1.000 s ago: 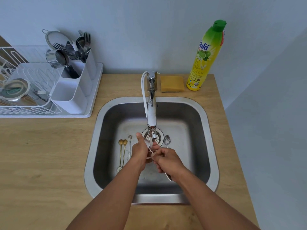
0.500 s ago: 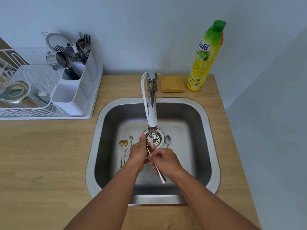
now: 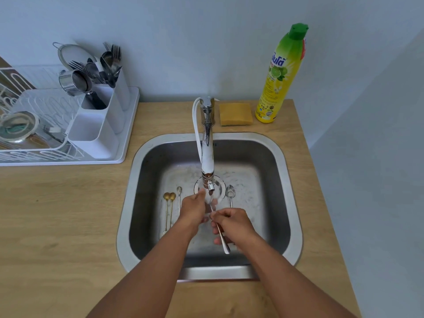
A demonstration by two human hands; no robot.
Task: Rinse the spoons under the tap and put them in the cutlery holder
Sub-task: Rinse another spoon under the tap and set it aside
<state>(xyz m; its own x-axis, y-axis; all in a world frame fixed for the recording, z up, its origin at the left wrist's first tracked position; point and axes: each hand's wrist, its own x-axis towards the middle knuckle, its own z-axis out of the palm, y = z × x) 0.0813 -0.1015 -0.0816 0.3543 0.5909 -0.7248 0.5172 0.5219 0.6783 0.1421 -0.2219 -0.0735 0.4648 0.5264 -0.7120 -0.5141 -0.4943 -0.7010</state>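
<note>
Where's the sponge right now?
In the head view, the sponge lies on the counter behind the sink, between the tap and the soap bottle.

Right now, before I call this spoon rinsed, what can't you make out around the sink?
- Bowl of the held spoon: head view, hidden behind the left hand and blurred by water under the tap.
- Right hand fingertips: curled under, out of sight.
- Drain: partly covered by the tap's tip.
- Dish rack: cut off by the left edge.
- Cutlery holder: pieces too small to count.
</note>
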